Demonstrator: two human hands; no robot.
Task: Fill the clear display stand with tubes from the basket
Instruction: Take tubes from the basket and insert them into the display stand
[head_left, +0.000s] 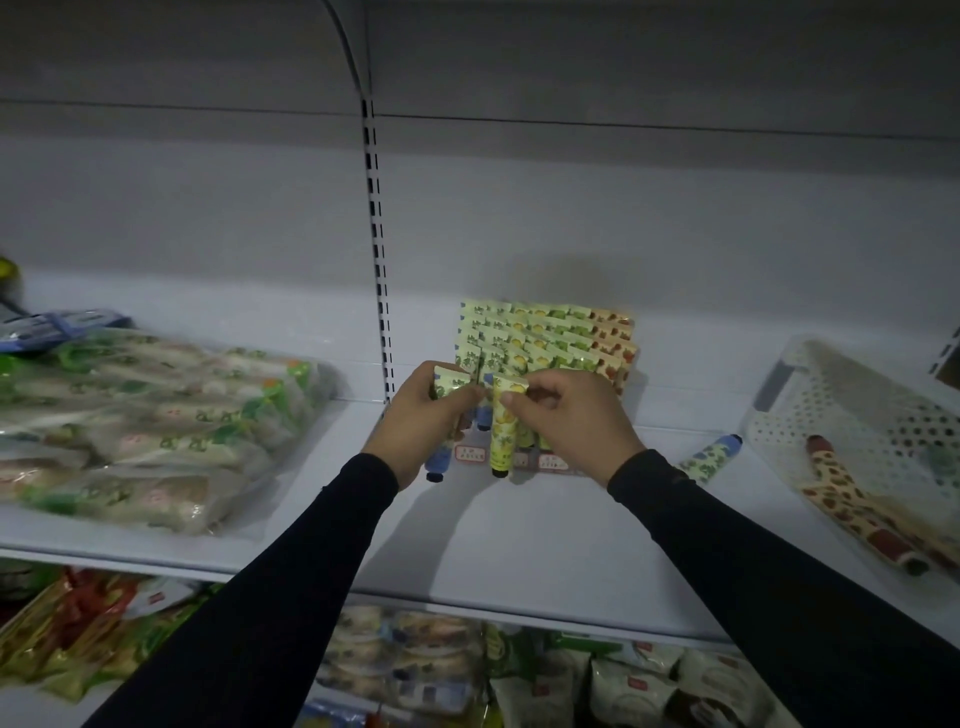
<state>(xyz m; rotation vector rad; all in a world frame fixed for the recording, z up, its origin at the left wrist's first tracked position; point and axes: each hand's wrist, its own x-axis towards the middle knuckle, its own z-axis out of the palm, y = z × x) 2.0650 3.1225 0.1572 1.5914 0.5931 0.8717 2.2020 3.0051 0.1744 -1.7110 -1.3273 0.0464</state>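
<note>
**Yellow tube poised above the stand's front row**

At the centre of the frame, a person's right hand (563, 418) pinches the crimped top of a yellow tube (502, 435) between thumb and fingertips, letting it hang upright with its dark cap pointing down. The left hand (428, 418), just beside it, curls around a blue-capped tube (440, 457), also held cap down. Directly behind both hands stands the clear display stand (545, 343), its rear rows already packed with upright tubes in green, yellow and orange prints; its front edge is largely hidden by the hands. The yellow tube's long axis runs vertically, matching the tubes already seated, and it hangs just in front of the stand, so the next move looks like a short push away from the camera and down into a front slot. The right hand appears nearer that slot. Further stock waits at the right of the frame: a loose tube (714, 454) lies on the white shelf (545, 545), and orange-patterned tubes (852, 512) rest in the perforated basket (862, 395).
</note>
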